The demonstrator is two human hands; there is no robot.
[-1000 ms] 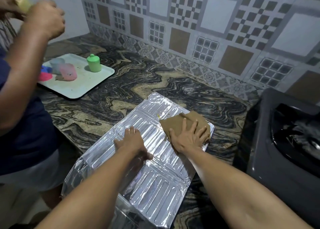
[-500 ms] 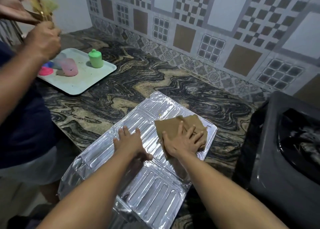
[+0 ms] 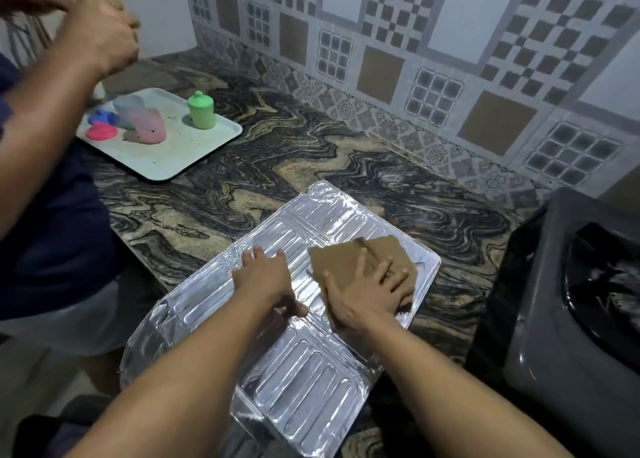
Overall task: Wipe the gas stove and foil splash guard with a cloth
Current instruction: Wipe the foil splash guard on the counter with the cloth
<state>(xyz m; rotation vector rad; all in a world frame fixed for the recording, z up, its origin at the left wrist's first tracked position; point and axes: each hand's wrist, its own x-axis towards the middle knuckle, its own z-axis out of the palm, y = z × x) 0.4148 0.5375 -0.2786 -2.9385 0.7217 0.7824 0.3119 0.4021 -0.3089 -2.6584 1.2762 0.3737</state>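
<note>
The silver foil splash guard (image 3: 298, 381) lies flat on the marbled counter, its near end hanging past the counter edge. A brown cloth (image 3: 343, 258) is spread on its far right part. My right hand (image 3: 367, 293) presses flat on the cloth with spread fingers. My left hand (image 3: 266, 279) rests flat on the foil just left of the cloth, holding the sheet down. The dark grey gas stove (image 3: 568, 322) stands at the right edge, partly cut off.
Another person (image 3: 52, 215) stands at the left, both hands raised and working on something yellow. A pale tray (image 3: 194, 153) at the back left holds a green lidded cup (image 3: 202, 110) and pink and blue plastic pieces. A patterned tile wall (image 3: 415, 59) backs the counter.
My right hand and the cloth have slid slightly toward me and left along the foil. My left hand stays in place. The other person's hands have moved.
</note>
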